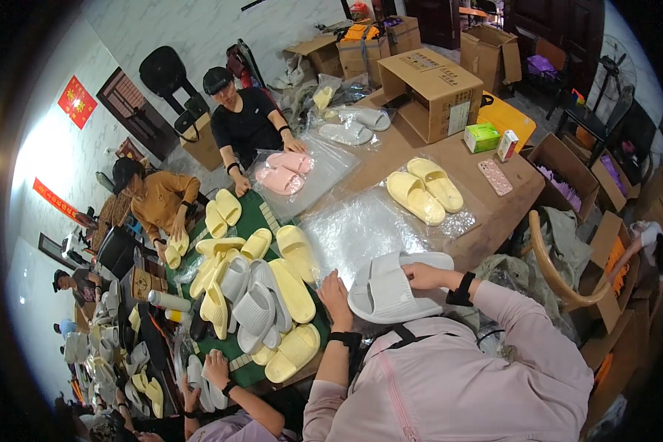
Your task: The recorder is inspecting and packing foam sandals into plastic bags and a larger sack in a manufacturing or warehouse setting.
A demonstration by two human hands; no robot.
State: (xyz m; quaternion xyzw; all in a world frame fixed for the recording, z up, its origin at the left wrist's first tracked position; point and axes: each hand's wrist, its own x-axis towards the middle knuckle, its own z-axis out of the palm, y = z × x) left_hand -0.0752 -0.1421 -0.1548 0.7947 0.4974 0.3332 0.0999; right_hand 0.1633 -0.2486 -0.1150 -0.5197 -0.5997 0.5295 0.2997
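At the near edge of the table lies a pair of light grey slippers (381,295), side by side and partly overlapping. My right hand (426,276) grips them at the strap opening, its fingertips hidden inside. My left hand (336,297) is just left of the slippers, fingers stretched out at the edge of a clear plastic bag (350,232). That bag lies flat, just beyond the slippers. Farther right, a pale yellow pair of slippers (425,191) rests on clear plastic.
Yellow and grey slippers (255,317) are heaped on a green mat (252,214) at my left. Co-workers sit around the table; one in black handles pink slippers (281,174). A cardboard box (429,92), a green tissue pack (482,138) and a phone (495,177) stand or lie farther back.
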